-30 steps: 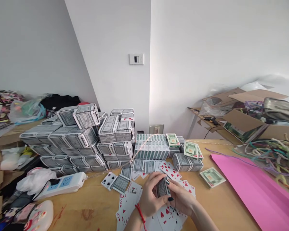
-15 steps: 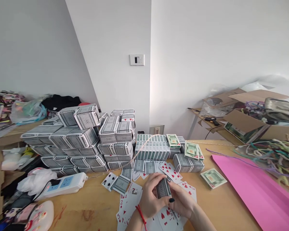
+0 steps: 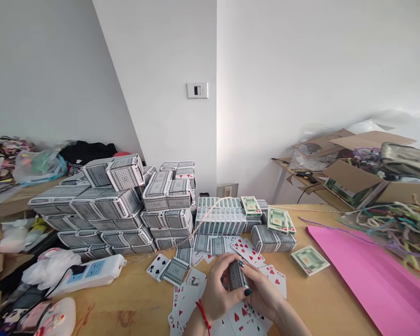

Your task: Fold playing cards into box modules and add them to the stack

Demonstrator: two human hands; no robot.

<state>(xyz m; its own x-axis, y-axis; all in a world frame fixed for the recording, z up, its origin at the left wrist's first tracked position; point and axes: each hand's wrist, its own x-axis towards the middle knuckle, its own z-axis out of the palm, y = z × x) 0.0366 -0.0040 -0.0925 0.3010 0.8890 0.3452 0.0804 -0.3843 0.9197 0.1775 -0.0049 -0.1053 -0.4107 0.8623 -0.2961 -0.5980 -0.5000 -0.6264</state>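
Between both hands is a small block of playing cards [image 3: 236,275] with a grey patterned back facing up. My left hand [image 3: 219,284], with a red string at its wrist, wraps the block's left side, its thumb along the near edge. My right hand [image 3: 264,289] grips the right side, fingers partly hidden behind the block. Beneath the hands lie loose face-up cards [image 3: 187,301], fanned over the wooden table [image 3: 126,294]. A few face-down cards [image 3: 175,272] rest just left of them, and red heart cards [image 3: 248,251] show just beyond.
Folded-card blocks [image 3: 101,203] are stacked high at the left. Behind the hands stands a row of card boxes [image 3: 221,217]. One green card box [image 3: 310,260] lies at right, by a pink sheet [image 3: 364,280]. A power strip [image 3: 94,273] sits at left; pipe cleaners [image 3: 406,228] are heaped far right.
Both hands keep their hold on the card block, with only a slight shift of the fingers. The whole view has moved very slightly.
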